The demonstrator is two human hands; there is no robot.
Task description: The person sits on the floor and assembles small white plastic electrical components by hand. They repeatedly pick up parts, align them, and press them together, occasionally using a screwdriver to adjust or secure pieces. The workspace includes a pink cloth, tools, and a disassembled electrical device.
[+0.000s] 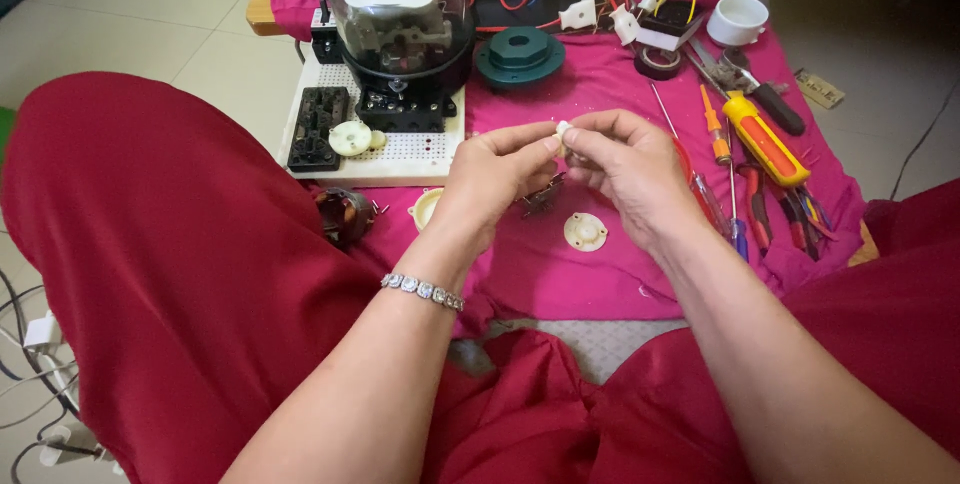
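My left hand (497,169) and my right hand (622,166) meet above a pink cloth (600,84). Between the fingertips of both hands sits a small white plastic part (562,131). Both pinch it. Just below the hands a small metal piece (541,194) lies on the cloth, partly hidden by my fingers. A round cream plastic disc (585,231) rests on the cloth below my right hand. A silver bracelet (423,290) circles my left wrist.
A glass-domed meter (402,14) stands on a white perforated board (400,154) with a black terminal block (317,126). Screwdrivers (765,139) and pliers lie at the right. A green round part (520,52), a tape roll (660,62), a white cup (738,19) and red wires sit behind.
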